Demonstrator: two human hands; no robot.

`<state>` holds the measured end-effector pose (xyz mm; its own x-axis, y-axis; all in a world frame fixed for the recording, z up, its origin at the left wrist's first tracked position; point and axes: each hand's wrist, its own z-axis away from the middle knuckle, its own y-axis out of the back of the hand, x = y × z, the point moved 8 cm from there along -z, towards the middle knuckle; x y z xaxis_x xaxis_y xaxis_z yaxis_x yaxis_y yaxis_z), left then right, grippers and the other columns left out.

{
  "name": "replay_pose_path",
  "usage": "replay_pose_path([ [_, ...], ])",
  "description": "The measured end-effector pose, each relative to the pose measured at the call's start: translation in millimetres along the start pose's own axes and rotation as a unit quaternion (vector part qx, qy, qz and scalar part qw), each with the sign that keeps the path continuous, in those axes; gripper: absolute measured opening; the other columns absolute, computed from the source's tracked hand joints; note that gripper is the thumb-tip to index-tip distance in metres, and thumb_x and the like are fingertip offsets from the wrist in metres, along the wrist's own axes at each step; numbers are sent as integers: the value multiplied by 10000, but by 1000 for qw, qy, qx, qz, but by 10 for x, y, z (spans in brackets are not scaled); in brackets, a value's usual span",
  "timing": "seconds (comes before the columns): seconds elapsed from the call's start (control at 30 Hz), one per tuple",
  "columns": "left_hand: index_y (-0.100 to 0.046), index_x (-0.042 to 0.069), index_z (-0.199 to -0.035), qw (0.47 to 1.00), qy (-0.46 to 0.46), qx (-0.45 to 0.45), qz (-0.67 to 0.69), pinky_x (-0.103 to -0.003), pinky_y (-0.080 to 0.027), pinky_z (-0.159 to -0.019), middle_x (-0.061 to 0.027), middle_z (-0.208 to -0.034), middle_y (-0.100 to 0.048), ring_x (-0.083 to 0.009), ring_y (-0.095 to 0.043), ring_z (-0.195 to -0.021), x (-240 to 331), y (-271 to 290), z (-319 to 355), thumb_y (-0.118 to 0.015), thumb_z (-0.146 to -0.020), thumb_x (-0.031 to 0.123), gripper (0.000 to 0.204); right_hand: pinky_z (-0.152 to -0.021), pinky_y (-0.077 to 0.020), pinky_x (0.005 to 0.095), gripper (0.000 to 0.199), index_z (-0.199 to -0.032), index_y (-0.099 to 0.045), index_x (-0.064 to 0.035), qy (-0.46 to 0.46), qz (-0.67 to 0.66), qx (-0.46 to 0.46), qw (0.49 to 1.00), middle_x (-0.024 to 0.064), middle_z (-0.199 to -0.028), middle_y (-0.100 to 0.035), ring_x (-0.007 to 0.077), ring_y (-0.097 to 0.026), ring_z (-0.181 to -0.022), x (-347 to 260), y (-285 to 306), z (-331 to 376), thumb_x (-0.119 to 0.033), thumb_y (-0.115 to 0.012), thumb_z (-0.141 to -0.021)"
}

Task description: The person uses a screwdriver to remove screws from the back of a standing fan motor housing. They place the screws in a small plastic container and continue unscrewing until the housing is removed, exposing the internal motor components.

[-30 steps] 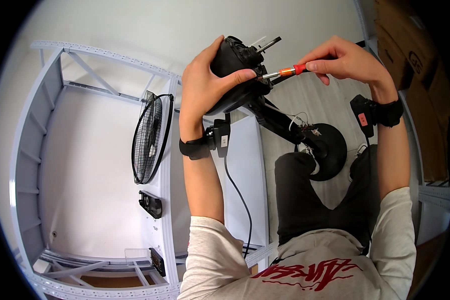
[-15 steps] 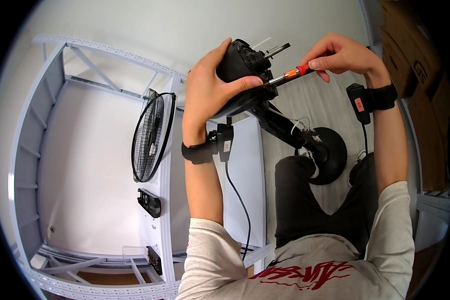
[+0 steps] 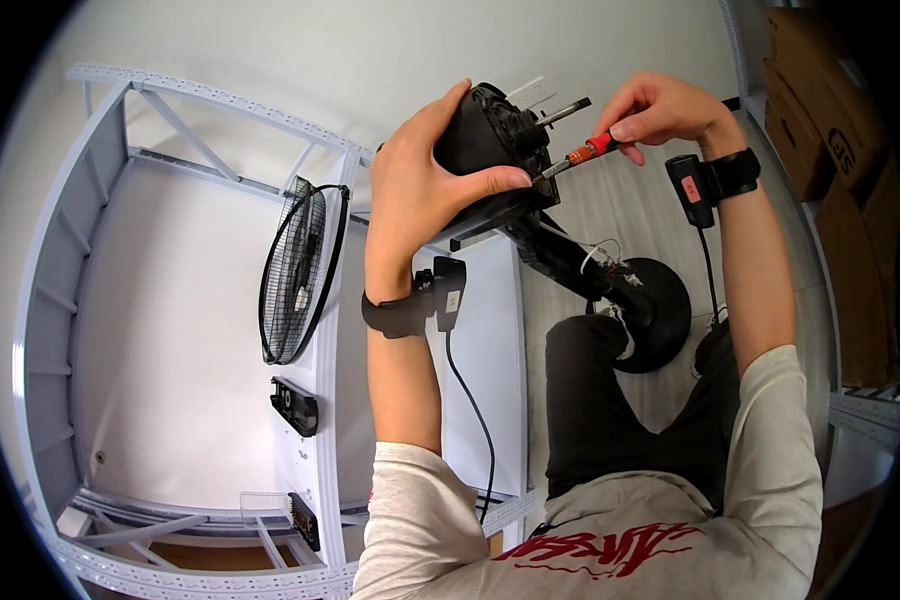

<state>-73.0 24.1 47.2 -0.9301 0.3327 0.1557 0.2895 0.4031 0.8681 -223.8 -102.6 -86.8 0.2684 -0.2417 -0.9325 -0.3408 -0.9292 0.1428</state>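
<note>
My left hand (image 3: 410, 180) is wrapped round the black motor housing (image 3: 478, 135) of a pedestal fan, thumb along its near side. A metal motor shaft (image 3: 567, 112) sticks out of the housing toward the right. Between thumb and fingers of my right hand (image 3: 660, 115) is the handle of a red and orange screwdriver (image 3: 594, 147). Its shank points down and left, and the tip meets the housing near my left thumb; the exact contact point is hidden. Below, the black stand pole (image 3: 550, 250) slants down to a round base (image 3: 660, 325), with loose wires near the pole.
On the white rack (image 3: 330, 400) at left lie a fan grille (image 3: 295, 280), a black plastic part (image 3: 294, 406), a small circuit board (image 3: 303, 520) and scattered screws. Cardboard boxes (image 3: 800, 130) are stacked at the right. Cabled black devices are strapped to both wrists.
My right hand and the screwdriver have shifted slightly left, with the screwdriver tilted more steeply. The motor housing has turned a little, and its shaft now sits slightly lower and further right.
</note>
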Motion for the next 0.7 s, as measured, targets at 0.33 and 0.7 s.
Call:
replay_pose_path([
  [0.33, -576, 0, -1323, 999, 15, -8, 28, -384, -505, -942, -177, -1172, -684, -309, -664, -1074, -31, -4, 2, -919, -578, 457, 939, -407, -227, 181, 361, -1217, -656, 29, 56, -235, 53, 969, 41, -691, -617, 8, -301, -419, 713, -330, 234, -232, -599, -976],
  [0.7, -464, -48, -1410, 996, 24, -83, 37, -368, -470, -1014, -205, -1278, -624, -292, -615, -1176, -94, -62, 29, -959, -541, 354, 1078, -547, -429, 225, 232, -1131, -672, -8, -32, -100, 405, 908, -17, -751, -624, 42, -538, -635, 500, -1270, 898, -163, -633, -962],
])
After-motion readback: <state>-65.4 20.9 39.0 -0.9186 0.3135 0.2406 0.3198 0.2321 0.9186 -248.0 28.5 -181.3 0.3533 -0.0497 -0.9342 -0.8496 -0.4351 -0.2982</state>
